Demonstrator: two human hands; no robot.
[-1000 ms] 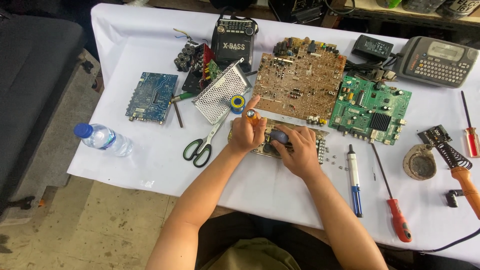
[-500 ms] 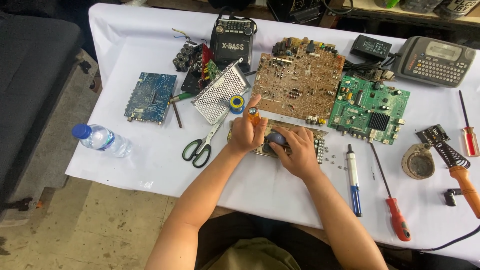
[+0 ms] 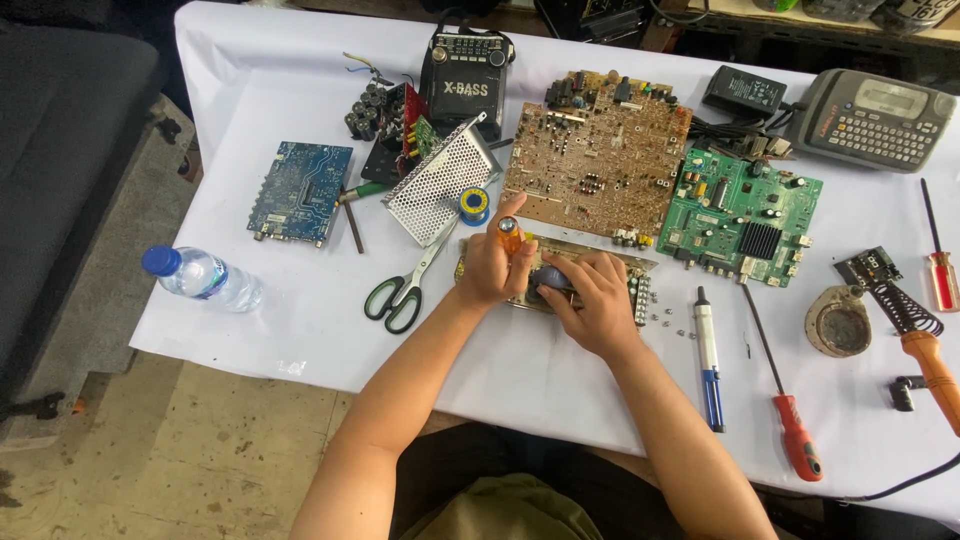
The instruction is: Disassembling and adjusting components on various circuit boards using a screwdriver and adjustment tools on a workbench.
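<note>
L hand (image 3: 492,268) is clenched round a screwdriver w/ an orange handle (image 3: 510,236), held upright, handle top poking out above the fist; the tip is hidden behind the hand. R hand (image 3: 590,300) lies flat on a small circuit board (image 3: 640,285), fingers pressing it down, not gripping; a dark rounded part shows between the two hands. The board sits on the white table cover (image 3: 270,330) near the front edge, mostly covered by both hands, only its right end w/ a row of terminals in view.

Just above it: large brown circuit board (image 3: 595,155), touching or nearly so. Right of that, green circuit board (image 3: 740,215). Yellow-blue solder spool (image 3: 474,205) just beside the L hand, next to a perforated metal cover (image 3: 435,180). Scissors w/ green-black handles (image 3: 400,290) left of the L wrist, near. Blue circuit board (image 3: 300,190) and water bottle (image 3: 200,278) further left, well apart.

Right of the R hand: a few loose screws (image 3: 680,333), blue-white pen-like tool (image 3: 708,355), red-handled screwdriver (image 3: 785,420). Far right: soldering iron (image 3: 925,350), round tin (image 3: 840,322). Back edge: black radio (image 3: 465,75), grey label printer (image 3: 870,115).
</note>
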